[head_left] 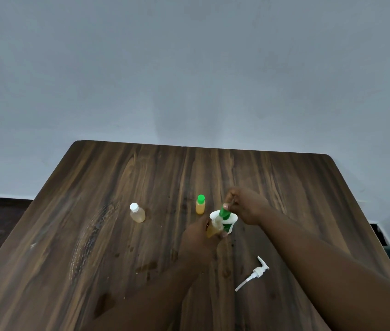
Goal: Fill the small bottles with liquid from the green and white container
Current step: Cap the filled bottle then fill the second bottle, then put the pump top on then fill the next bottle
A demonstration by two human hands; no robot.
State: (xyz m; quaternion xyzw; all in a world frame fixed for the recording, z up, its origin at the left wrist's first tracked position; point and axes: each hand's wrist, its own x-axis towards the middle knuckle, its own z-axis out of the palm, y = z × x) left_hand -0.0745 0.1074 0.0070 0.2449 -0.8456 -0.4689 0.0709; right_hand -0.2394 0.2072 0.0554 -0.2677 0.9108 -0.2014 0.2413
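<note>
A small clear plastic bottle with a white screw cap (137,212) is seen standing at the left of the dark wood-grain table (284,187), a shallow layer of amber liquid in its bottom. Dark wet spots (146,267) are scattered on the tabletop nearer the camera. Further right, well apart from the first bottle, a small bottle with a green cap (200,204) is stood upright and is filled almost to the neck with orange-yellow liquid.

Just right of it, the left hand (196,237) is reached forward over the table, its fingers curled round a third small clear bottle (212,230), which is held tilted and shows amber liquid inside. Whether a cap is on it cannot be told. The green and white plastic container (228,225) is found directly beside this bottle, on its right and touching it in the view. Above the container a green tapered piece (223,212) is seen, blurred; whether it is joined to the container cannot be told. This piece is pinched at its upper end between the thumb and fingertips of the right hand (249,206), the other fingers being curled in.

Nearer the camera and to the right, a white plastic pump head with its dip tube (253,273) is laid flat on the table, apart from both hands.
</note>
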